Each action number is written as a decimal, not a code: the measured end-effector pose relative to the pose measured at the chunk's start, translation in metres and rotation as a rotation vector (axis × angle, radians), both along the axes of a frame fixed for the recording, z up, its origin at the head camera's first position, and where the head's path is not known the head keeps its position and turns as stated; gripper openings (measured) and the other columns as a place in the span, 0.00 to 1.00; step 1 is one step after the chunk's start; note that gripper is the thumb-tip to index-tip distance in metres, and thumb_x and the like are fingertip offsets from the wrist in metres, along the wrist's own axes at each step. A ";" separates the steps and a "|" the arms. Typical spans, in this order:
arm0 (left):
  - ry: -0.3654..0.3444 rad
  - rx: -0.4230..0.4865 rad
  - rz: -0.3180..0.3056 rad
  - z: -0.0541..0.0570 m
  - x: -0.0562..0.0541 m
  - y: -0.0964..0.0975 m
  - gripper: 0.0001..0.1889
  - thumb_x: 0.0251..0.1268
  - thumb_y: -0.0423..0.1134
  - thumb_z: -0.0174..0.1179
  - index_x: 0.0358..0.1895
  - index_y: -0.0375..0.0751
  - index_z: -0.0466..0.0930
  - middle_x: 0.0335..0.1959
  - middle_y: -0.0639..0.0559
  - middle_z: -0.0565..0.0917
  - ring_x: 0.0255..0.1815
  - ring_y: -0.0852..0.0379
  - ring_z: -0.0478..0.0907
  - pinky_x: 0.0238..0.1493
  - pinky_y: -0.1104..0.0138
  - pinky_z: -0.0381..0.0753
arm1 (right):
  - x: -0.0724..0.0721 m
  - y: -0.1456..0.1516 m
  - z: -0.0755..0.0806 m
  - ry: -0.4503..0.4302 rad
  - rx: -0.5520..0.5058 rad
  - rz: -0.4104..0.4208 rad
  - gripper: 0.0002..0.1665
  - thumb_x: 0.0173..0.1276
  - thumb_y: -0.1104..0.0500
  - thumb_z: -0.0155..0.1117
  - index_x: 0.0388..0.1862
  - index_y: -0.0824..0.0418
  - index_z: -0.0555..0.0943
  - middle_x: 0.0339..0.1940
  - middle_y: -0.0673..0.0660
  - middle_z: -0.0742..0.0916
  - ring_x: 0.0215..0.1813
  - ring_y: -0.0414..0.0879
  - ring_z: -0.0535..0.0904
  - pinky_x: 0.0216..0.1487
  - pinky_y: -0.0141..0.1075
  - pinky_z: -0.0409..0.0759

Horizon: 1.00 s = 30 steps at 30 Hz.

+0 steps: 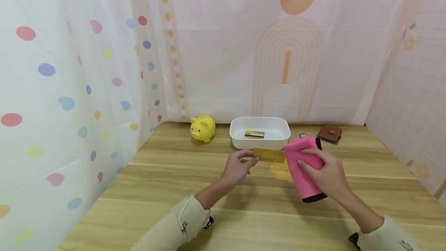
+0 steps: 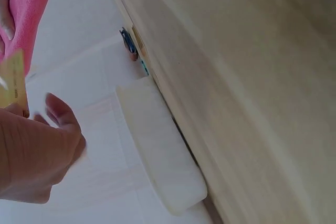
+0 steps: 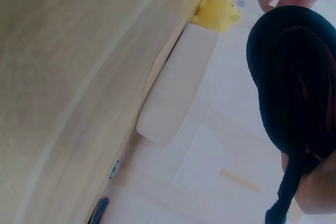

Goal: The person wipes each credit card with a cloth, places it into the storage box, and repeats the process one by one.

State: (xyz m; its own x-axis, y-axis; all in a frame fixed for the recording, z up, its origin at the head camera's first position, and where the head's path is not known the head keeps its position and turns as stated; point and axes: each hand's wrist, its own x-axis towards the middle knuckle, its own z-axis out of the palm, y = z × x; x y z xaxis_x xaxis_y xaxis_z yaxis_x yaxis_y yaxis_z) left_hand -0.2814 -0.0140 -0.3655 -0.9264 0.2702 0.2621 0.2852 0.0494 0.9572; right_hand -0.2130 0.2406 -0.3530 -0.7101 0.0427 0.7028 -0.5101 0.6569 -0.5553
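Note:
Between thumb and fingers, my left hand (image 1: 238,167) pinches the left end of a gold bank card (image 1: 269,155) above the table. My right hand (image 1: 329,173) grips a folded pink cloth (image 1: 306,179) with black edging. The cloth overlaps the card's right end in the head view. Below that card, a second gold card (image 1: 280,171) shows, partly covered by the cloth. In the left wrist view the card (image 2: 14,80) stands out past my left fingers, close to the pink cloth (image 2: 30,9). The cloth's rolled black edge (image 3: 283,87) fills the right side of the right wrist view.
A white tray (image 1: 240,142) stands at the back, with a gold card with a dark stripe (image 1: 254,134) inside. Left of it sits a yellow piggy bank (image 1: 203,128). A brown wallet (image 1: 329,133) lies at the back right, near a small blue item (image 1: 302,135). Curtains surround the wooden table (image 1: 167,185).

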 end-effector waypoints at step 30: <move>-0.120 0.099 -0.131 0.002 0.004 0.005 0.13 0.62 0.30 0.67 0.48 0.28 0.79 0.36 0.35 0.88 0.28 0.57 0.87 0.24 0.71 0.78 | -0.002 -0.039 0.007 0.086 -0.028 0.132 0.16 0.54 0.68 0.77 0.42 0.61 0.86 0.37 0.57 0.86 0.30 0.41 0.79 0.24 0.33 0.80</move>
